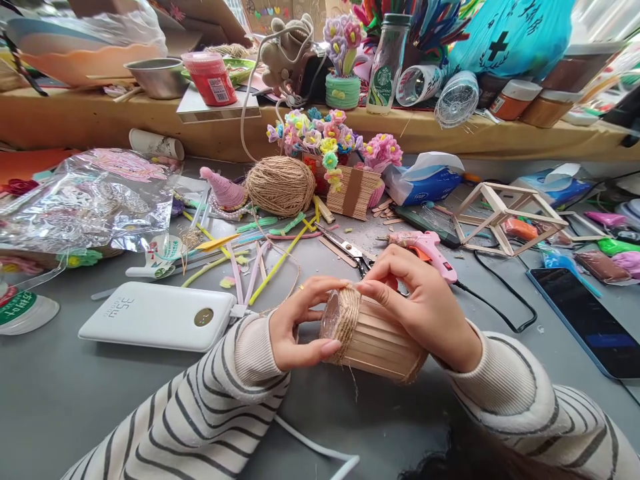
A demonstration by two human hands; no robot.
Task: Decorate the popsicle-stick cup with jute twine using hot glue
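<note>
Both hands grip a cup clad in wooden sticks (377,343), lying on its side just above the grey table. Jute twine (346,319) is wound around its clear bottom end. My left hand (295,328) pinches that twine-wrapped end between thumb and fingers. My right hand (423,307) curls over the top of the cup, its fingertips pressing on the twine. A strand of twine runs from the cup back toward the twine ball (280,185).
A white power bank (157,317) lies to the left, scissors (347,248) and a pink glue gun (425,248) just behind the hands. A tablet (583,317), a stick frame (503,215), a stick pot of pipe-cleaner flowers (353,190) and loose pipe cleaners crowd the table.
</note>
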